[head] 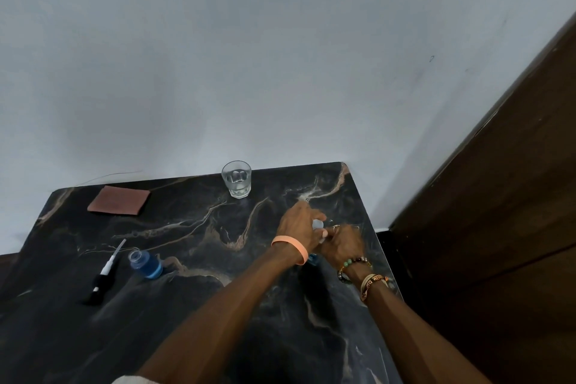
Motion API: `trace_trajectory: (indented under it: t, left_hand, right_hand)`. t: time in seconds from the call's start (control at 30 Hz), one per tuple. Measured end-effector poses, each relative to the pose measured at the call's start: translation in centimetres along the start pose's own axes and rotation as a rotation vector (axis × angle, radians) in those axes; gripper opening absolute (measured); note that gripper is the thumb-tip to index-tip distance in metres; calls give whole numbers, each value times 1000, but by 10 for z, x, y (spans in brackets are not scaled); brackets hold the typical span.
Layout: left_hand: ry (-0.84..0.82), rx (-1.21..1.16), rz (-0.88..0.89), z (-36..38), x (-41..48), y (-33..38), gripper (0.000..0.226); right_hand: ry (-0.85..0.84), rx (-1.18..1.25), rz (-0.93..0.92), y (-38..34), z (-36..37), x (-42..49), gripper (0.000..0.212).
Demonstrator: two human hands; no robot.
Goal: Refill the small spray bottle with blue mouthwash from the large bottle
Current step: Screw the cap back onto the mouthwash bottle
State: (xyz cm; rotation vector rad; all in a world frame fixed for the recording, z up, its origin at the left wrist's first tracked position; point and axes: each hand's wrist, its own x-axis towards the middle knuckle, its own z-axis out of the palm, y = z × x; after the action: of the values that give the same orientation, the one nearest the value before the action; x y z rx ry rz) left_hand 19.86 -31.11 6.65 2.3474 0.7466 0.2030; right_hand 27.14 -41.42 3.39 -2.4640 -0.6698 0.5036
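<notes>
Both hands grip the large bottle (313, 259), the left hand (297, 224) curled over its pale cap (318, 223) and the right hand (342, 241) clasping its side, with the uncapped small spray bottle (145, 264) well away to their left.

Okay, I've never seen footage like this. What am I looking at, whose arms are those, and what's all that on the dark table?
There is no machine here. This is one picture from a wide-angle camera worn on a person's head, looking down at their own two bare hands. The left hand, with an orange wristband, and the right hand, with beaded bracelets, grip the large bottle together. They hide most of it; only its clear top and a little blue show. On the dark marble table the small spray bottle stands open, partly filled with blue liquid. Its spray pump lies beside it. A clear glass stands at the far edge, and a reddish-brown cloth lies at the far left.
</notes>
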Motion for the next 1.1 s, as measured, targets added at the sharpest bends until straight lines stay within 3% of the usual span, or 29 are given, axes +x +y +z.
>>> trace_trajectory:
  t: [0.2,0.4,0.77,1.1]
  left_hand:
    - [4,25,51,-3,0,3,21]
    - [-16,-14,58,-9,-1,1,35]
    - [18,-33,46,-9,-7,2,24]
    - [22,-22,90,-6,-7,1,29]
  right_hand:
    - [36,-2,-23,2,2,0,22]
    - [66,10,-14,5,4,0,24]
    - [108,-12,-8,7,14,-1,20]
    - [155,-19,12,5,17,-8,17]
